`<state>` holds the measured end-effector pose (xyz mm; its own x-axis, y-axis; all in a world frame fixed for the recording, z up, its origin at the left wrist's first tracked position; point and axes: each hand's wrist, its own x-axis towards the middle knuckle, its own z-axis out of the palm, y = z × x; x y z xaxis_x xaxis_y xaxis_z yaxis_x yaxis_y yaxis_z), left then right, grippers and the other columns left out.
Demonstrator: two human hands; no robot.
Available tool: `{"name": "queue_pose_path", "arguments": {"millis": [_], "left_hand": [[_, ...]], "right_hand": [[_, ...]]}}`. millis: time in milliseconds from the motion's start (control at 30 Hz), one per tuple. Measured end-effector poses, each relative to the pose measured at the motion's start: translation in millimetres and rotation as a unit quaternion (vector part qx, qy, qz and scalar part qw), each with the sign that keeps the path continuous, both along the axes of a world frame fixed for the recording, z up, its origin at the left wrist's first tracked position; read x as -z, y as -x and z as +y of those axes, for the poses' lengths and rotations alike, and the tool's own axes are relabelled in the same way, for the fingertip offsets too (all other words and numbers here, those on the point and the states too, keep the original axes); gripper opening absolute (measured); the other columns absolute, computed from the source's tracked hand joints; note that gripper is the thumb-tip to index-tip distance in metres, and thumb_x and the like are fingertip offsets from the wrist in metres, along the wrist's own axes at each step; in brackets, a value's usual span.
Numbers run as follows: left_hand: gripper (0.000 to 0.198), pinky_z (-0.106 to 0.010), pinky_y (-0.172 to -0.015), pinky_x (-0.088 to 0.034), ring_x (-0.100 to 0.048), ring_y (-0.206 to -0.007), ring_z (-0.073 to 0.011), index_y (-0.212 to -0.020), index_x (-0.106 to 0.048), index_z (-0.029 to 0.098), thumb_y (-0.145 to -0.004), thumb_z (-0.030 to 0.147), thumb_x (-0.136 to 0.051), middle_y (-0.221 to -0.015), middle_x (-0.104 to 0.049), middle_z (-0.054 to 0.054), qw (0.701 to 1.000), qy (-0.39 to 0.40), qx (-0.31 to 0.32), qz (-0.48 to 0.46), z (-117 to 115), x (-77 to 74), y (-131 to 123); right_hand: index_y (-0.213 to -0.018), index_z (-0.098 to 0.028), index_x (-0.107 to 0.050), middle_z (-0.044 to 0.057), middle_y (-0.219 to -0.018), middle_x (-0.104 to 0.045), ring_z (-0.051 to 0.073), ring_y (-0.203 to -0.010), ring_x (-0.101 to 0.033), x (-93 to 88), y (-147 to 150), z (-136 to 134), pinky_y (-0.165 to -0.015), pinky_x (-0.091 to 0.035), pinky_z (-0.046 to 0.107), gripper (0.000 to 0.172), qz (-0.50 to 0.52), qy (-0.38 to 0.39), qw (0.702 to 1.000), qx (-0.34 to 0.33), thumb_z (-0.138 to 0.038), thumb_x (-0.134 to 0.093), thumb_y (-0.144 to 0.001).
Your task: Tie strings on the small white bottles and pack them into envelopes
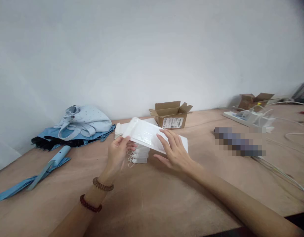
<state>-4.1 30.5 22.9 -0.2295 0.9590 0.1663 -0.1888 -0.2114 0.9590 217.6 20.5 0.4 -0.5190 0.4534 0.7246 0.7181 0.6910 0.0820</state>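
A white padded envelope (152, 135) is held up above the table, tilted down to the right. My left hand (118, 149) is closed on its left end, thumb on the near edge, fingers underneath. Across the right part of the envelope lies my right hand (175, 149), fingers spread and the thumb apart. Just below the envelope, several small whitish translucent pieces with cord loops (140, 156) lie in a row, partly hidden by it. Behind it is a pile of white, flat envelopes (119, 127), mostly covered from view.
An open cardboard box (170, 121) with labels stands by the wall. At left lie a pale blue cloth bag (86, 120) and a blue folded umbrella (60, 156). A power strip (248, 117), cables, another box (255, 100) and a pixelated object (237, 141) are at right.
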Motion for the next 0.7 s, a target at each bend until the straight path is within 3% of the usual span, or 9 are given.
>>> {"name": "queue_pose_path", "arguments": {"millis": [100, 233, 400, 600, 700], "left_hand": [[0.022, -0.021, -0.048, -0.047, -0.063, -0.054, -0.0133, -0.077, -0.057, 0.012, -0.072, 0.031, -0.067, -0.059, -0.065, -0.003, 0.996, 0.029, 0.077, 0.044, -12.5, 4.7, -15.0], [0.021, -0.02, -0.045, -0.047, -0.062, -0.051, -0.0131, -0.076, -0.056, 0.011, -0.076, 0.031, -0.062, -0.065, -0.069, -0.007, 0.974, 0.05, 0.188, 0.115, -21.1, 17.2, -23.8], [0.017, -0.017, -0.034, -0.037, -0.061, -0.045, -0.0129, -0.074, -0.055, 0.012, -0.079, 0.029, -0.054, -0.064, -0.069, -0.007, 0.946, 0.066, 0.26, 0.184, -23.8, 36.1, -28.1], [0.029, -0.016, -0.031, -0.03, -0.054, -0.04, -0.0083, -0.074, -0.059, 0.012, -0.082, 0.039, -0.052, -0.066, -0.068, -0.005, 0.944, 0.064, 0.243, 0.214, -24.7, 42.0, -33.0], [0.035, -0.016, -0.032, -0.029, -0.047, -0.035, -0.0063, -0.067, -0.059, 0.012, -0.083, 0.042, -0.051, -0.054, -0.062, -0.002, 0.942, 0.072, 0.238, 0.225, -27.0, 40.2, -34.8]], "right_hand": [[-0.143, -0.01, -0.015, 0.027, -0.147, -0.021, 0.039, -0.136, -0.016, 0.5, -2.0, 3.2, -0.102, -0.023, 0.06, 0.091, -0.02, 0.08, 0.996, 0.021, -0.056, -0.056, -0.077], [-0.146, -0.011, -0.004, 0.026, -0.147, -0.022, 0.041, -0.134, -0.02, 0.5, -5.8, 5.8, -0.101, -0.019, 0.062, 0.112, -0.039, 0.186, 0.982, 0.018, -0.058, -0.063, -0.064], [-0.144, -0.015, -0.014, 0.021, -0.137, -0.039, 0.038, -0.122, -0.037, -2.6, -10.0, 5.9, -0.099, -0.022, 0.058, 0.101, -0.026, 0.221, 0.975, -0.021, -0.043, -0.064, -0.061], [-0.142, -0.017, -0.021, 0.017, -0.13, -0.044, 0.034, -0.117, -0.04, -7.1, -14.3, 4.4, -0.098, -0.028, 0.051, 0.092, -0.032, 0.191, 0.978, -0.083, -0.036, -0.064, -0.063], [-0.14, -0.017, -0.023, 0.017, -0.132, -0.042, 0.033, -0.118, -0.039, -7.2, -14.4, 3.7, -0.097, -0.03, 0.049, 0.087, -0.039, 0.182, 0.975, -0.119, -0.036, -0.065, -0.066]]}}
